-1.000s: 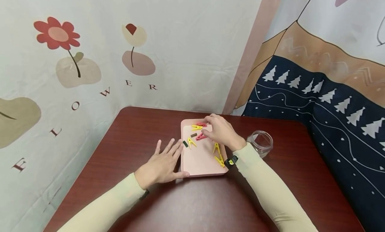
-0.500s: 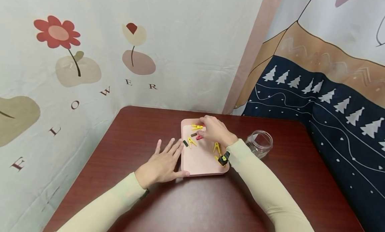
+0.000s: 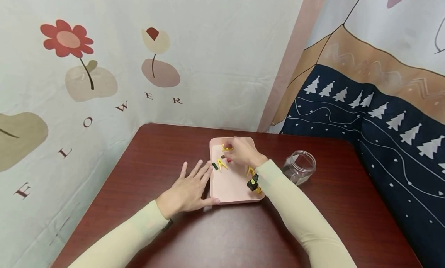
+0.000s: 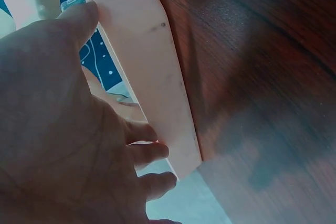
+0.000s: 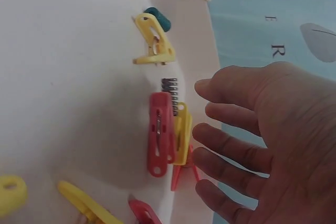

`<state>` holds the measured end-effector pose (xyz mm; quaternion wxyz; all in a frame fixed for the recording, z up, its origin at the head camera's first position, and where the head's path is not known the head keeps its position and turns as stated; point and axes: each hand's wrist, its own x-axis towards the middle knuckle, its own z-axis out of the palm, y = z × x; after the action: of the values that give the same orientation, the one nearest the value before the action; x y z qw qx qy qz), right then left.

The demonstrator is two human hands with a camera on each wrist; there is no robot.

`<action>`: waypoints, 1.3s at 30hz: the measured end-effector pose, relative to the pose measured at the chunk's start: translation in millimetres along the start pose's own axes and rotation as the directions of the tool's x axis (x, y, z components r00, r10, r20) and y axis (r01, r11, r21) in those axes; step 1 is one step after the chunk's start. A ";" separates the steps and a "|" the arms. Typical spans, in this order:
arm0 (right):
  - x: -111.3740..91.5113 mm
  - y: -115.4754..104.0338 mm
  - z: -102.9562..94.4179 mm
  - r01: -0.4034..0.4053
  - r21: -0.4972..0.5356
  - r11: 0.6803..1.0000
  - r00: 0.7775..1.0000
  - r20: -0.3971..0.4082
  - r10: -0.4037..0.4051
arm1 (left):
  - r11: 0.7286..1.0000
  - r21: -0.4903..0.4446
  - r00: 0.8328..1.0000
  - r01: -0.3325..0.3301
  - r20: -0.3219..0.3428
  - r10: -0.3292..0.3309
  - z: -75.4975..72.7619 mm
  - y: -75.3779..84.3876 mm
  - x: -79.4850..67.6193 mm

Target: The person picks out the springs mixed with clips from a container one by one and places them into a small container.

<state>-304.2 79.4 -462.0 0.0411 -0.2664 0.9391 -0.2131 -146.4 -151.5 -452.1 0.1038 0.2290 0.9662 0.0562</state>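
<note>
My left hand (image 3: 187,190) lies with spread fingers along the left side of a pink tray (image 3: 229,189), its thumb at the near corner. In the left wrist view, the fingertips are at the rim of the tray wall (image 4: 152,72). My right hand (image 3: 241,151) hovers over the tray's far part. In the right wrist view its fingers are loosely extended and hold nothing, just beside a red clothespin (image 5: 159,135), a yellow clothespin (image 5: 181,135) and a dark spring (image 5: 169,90). Another yellow clothespin (image 5: 156,43) lies by a small green cylinder (image 5: 161,19).
A clear glass jar (image 3: 300,167) stands right of the tray, close to the right sleeve. More yellow clothespins (image 3: 250,170) lie along the tray's right side, partly hidden by the wrist camera (image 3: 253,182). The brown table (image 3: 167,148) reaches a printed curtain behind.
My right hand has moved left across the far part of the tray, covering more of the red and yellow clothespins. The left hand and the tray stay in place.
</note>
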 end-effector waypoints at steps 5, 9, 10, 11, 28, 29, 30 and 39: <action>19.6 25.5 26.5 0.068 0.064 0.996 0.997 0.017 -0.069 | 1.000 -0.012 1.000 -0.001 -0.001 0.001 0.1 -0.4 0.1; 31.3 39.6 44.1 0.087 0.014 0.996 0.996 0.009 -0.087 | 1.000 -0.014 1.000 0.001 -0.001 -0.001 0.4 -1.1 -0.4; 32.1 41.1 46.2 0.089 0.000 0.996 0.996 0.008 -0.089 | 1.000 -0.014 1.000 0.000 0.000 0.000 0.8 -1.2 -0.2; 32.3 41.8 47.1 0.085 -0.006 0.996 0.996 0.009 -0.085 | 1.000 -0.014 1.000 0.000 0.000 0.000 0.9 -1.1 -0.1; 3.3 -6.8 18.8 -0.017 -0.164 0.986 1.000 0.004 0.018 | 1.000 0.008 1.000 -0.011 -0.006 0.011 1.4 -0.6 1.0; 3.2 -6.4 19.1 -0.016 -0.161 0.987 1.000 0.002 0.016 | 1.000 0.007 1.000 -0.011 -0.005 0.011 1.7 -0.7 1.2; 3.3 -5.7 19.3 -0.013 -0.156 0.988 1.000 -0.002 0.013 | 1.000 0.006 1.000 -0.011 -0.005 0.011 1.8 -0.7 1.3; 2.4 -2.2 16.4 0.054 -0.105 0.993 0.997 -0.045 -0.059 | 1.000 0.012 1.000 -0.016 -0.011 0.016 2.2 -2.1 1.0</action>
<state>-302.1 70.2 -475.8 -0.0015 -0.2893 0.9417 -0.1717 -147.7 -152.8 -454.8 0.0964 0.2370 0.9653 0.0526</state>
